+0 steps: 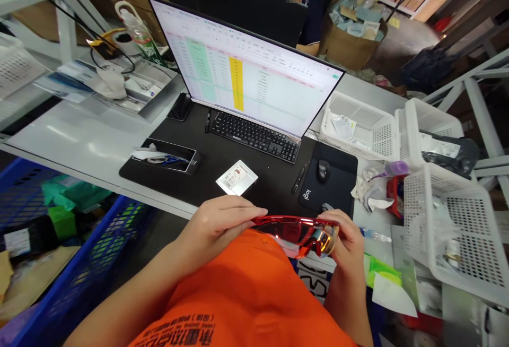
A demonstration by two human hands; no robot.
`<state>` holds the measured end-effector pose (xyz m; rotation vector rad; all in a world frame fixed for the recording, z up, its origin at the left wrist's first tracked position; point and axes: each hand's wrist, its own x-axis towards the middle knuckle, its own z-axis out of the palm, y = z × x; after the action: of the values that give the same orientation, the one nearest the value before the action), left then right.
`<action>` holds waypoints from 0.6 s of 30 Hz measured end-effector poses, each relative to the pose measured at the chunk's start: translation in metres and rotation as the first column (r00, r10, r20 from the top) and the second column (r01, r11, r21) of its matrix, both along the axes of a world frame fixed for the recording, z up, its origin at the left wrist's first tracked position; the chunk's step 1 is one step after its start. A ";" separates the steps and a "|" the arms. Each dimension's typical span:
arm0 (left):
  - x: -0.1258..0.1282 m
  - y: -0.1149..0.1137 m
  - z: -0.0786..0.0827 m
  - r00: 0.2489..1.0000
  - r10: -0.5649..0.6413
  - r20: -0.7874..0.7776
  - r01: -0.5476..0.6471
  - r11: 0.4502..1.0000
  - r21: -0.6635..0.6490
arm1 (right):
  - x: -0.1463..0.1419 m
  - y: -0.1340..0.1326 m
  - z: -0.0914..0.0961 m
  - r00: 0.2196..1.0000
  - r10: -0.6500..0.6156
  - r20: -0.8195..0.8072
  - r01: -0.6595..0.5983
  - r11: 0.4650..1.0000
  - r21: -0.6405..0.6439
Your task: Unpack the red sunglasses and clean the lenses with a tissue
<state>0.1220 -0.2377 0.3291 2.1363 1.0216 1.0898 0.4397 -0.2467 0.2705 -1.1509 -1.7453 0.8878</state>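
Note:
Red-framed wraparound sunglasses (294, 233) with mirrored lenses are held level in front of my orange shirt, close to the desk's front edge. At their left end my left hand (222, 225) pinches the frame between thumb and straight fingers. The other end is gripped by my right hand (344, 235), its fingers curled around the lens edge and partly hidden. Just beyond my left hand, a small white printed box (237, 178) lies on the black desk mat (210, 148). Left of it sits an open dark box (169, 157) with items inside.
A monitor (254, 66) with a spreadsheet stands behind a keyboard (254, 133). The mouse (323, 170) rests on its pad. White plastic baskets (457, 219) line the right side; a blue crate (99, 254) of packages stands lower left. Another person (314, 18) is behind the monitor.

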 end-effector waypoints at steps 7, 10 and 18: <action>0.001 0.000 0.001 1.000 0.005 0.017 -0.005 1.000 0.006 | -0.001 0.002 -0.001 1.000 -0.004 0.001 0.004 1.000 -0.005; 0.001 -0.001 0.002 0.999 0.007 0.033 -0.008 1.000 0.017 | -0.001 0.002 -0.002 1.000 -0.005 0.005 0.005 1.000 -0.014; 0.002 -0.004 0.004 0.999 0.016 0.046 -0.016 1.000 0.002 | -0.005 0.001 -0.009 0.999 -0.046 0.027 0.047 0.998 -0.044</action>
<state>0.1237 -0.2412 0.3334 2.0984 1.0180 1.1427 0.4344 -0.2460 0.2617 -1.2325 -1.7206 0.8911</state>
